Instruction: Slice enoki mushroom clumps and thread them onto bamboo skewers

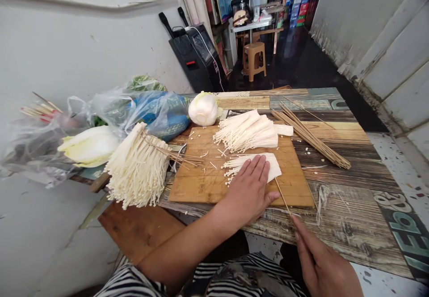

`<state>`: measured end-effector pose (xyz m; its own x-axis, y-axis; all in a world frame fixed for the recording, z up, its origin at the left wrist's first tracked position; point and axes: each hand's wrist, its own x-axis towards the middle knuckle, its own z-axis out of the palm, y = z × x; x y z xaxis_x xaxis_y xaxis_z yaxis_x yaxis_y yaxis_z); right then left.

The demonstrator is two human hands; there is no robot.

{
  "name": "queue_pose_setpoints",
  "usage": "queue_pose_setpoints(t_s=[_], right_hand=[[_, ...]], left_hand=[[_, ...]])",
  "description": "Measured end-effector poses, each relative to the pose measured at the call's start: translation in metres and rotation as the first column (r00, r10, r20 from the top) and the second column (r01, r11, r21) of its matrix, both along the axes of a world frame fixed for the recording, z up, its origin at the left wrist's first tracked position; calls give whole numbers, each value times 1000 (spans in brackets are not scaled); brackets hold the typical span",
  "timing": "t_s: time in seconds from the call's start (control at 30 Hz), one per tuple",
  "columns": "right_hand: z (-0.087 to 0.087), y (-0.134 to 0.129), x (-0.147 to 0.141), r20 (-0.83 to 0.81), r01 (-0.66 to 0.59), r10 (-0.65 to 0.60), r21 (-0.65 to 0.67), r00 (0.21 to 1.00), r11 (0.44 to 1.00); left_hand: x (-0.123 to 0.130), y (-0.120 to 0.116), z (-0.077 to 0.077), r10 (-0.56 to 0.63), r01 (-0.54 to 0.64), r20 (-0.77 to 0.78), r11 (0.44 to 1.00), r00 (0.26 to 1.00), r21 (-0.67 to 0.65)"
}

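My left hand (250,189) lies flat, fingers stretched out, on a small fanned bunch of enoki mushrooms (273,165) on the wooden cutting board (201,180). Between the fingers of my right hand (321,254) is a thin bamboo skewer (283,196). Its far end meets the cut base of the bunch under my left hand; how deep it goes in is hidden. Farther back on the board lies a larger pile of flat enoki portions (251,129). Left of the board, skewered enoki (137,171) are stacked with their sticks pointing right.
Loose bamboo skewers (315,140) lie right of the board. A round white cabbage (203,108) stands behind it. At left are a long pale cabbage (90,145) and plastic bags (157,109). A brown stool (254,60) stands beyond the table.
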<state>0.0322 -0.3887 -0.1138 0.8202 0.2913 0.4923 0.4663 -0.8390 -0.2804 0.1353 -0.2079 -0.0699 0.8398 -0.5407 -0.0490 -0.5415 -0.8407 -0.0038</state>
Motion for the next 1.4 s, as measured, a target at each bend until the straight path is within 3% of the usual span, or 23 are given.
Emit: queue_pose_setpoints(t_s=[0.3,0.57,0.97,1.23,1.4], right_hand=[[4,8,7,43,70,-71,13,997,997],[11,15,13,114,103,-86,-150,990,983],[20,30,28,118,199,-178,-197,977,960],[15,24,23,120,200,-176,-224,977,954],[9,17,23,47,101,-93,-222,995,970]], left_hand=[[1,-1,3,4,-4,-27,1000,1000,3],[1,0,2,-4,4,-17,1000,1000,-19],[2,0,0,3,-1,22,998,1000,-62],[-1,0,-2,7,-5,34,998,999,-62],[-1,0,-4,4,0,59,998,998,-63]])
